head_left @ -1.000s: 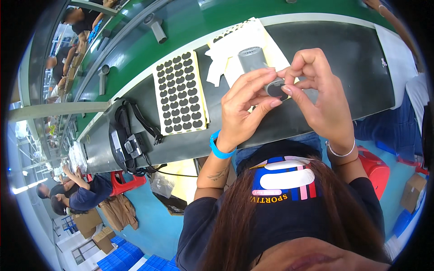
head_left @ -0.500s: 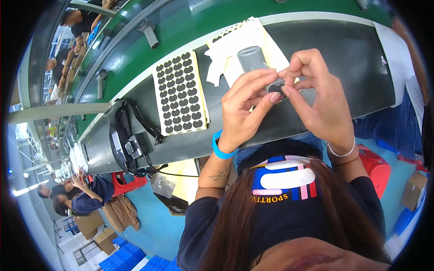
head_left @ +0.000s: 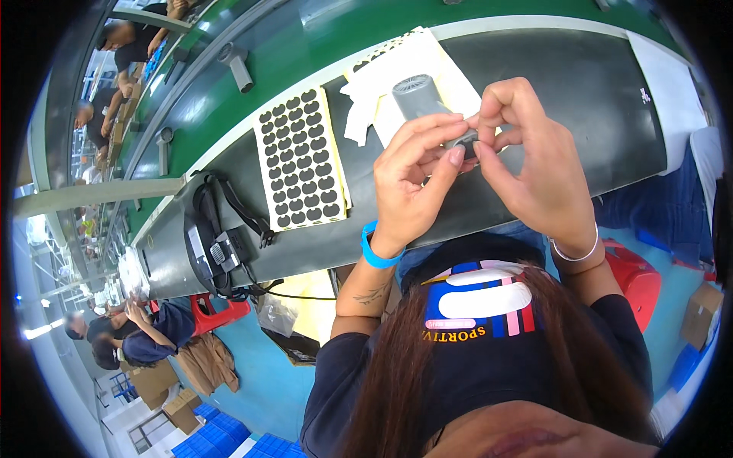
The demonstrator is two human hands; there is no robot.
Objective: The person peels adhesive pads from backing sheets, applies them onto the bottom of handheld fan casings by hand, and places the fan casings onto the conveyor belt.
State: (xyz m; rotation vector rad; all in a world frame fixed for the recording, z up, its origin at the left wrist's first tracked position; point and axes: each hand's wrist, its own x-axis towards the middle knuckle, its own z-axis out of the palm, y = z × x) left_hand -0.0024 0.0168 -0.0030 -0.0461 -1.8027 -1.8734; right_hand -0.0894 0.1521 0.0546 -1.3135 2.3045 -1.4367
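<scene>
My left hand is closed round the handle of a grey hair dryer, whose round vented head points away from me. At the near end of the handle is a small dark oval sticker. The thumb and fingers of my right hand pinch at this sticker's edge, close beside my left thumb. Fingers partly hide the handle and the sticker. Left of my hands lies a pale sheet with rows of dark notched oval stickers.
White and yellow backing sheets lie beneath the dryer. A black strap with a device rests on the dark table. Beyond runs a green belt carrying grey dryers. Red stools stand nearby; other people work at far left.
The dryers on the green belt have shifted slightly left and nearer. Both hands stay almost in place, and my right fingertips have moved very slightly at the handle's end.
</scene>
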